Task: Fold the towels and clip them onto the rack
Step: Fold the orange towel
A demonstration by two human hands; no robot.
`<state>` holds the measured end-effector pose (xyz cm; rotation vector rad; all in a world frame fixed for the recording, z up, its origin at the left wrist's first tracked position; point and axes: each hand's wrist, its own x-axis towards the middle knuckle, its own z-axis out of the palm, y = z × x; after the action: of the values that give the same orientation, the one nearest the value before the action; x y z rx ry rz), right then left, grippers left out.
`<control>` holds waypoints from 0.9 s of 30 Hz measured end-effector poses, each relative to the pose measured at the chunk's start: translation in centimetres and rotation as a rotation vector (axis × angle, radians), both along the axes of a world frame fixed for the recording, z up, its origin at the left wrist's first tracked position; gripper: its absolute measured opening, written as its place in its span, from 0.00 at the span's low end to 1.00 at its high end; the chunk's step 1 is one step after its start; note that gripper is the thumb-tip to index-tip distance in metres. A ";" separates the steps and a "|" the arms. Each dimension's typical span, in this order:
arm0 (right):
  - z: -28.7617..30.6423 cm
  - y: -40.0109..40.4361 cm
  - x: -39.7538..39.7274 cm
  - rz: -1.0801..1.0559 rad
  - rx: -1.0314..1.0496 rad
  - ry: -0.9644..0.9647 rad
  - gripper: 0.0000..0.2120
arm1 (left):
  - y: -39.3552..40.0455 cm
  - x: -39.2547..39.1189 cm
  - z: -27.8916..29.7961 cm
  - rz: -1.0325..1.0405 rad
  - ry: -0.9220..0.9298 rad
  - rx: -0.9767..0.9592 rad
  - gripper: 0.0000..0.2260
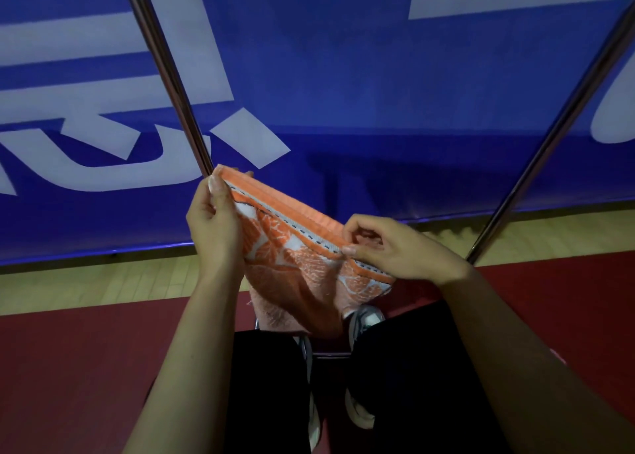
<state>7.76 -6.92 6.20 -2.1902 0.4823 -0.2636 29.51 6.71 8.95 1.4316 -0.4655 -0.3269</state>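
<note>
Both hands are closed on the orange towel, held up in the air in front of me between the two metal rack poles. My left hand pinches the far corner of the hemmed edge, thumb on the near side; my right hand pinches the same hem nearer to me, fingers curled over the stitched band. The rest of the towel hangs slack below the hands, over my legs and shoes.

I judge it light, soft terry that sags wherever it is not held and will not keep a crease by itself. It looks grippy, not slippery, and not fragile. The thick hem is the best place to hold, at the corners, so the edge stays taut for folding.

I see no containers, and no clips either.
</note>
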 end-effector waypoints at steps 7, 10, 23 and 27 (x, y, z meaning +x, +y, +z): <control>-1.4 -0.6 0.2 -0.034 0.052 0.065 0.07 | -0.1 0.0 0.0 -0.016 -0.003 -0.011 0.16; -1.4 -0.5 0.1 -0.078 0.013 0.080 0.07 | 0.0 0.0 0.0 -0.026 -0.041 -0.004 0.14; -1.5 -0.4 0.6 -0.158 -0.117 0.173 0.02 | -0.2 0.4 -0.5 0.021 -0.078 0.073 0.16; -1.4 -0.5 0.6 -0.202 -0.222 0.179 0.12 | -0.2 0.4 -0.6 0.011 -0.087 0.133 0.18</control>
<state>8.37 -7.38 4.78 -2.3953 0.8104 -0.2394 29.90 6.52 8.33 1.5816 -0.5138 -0.2914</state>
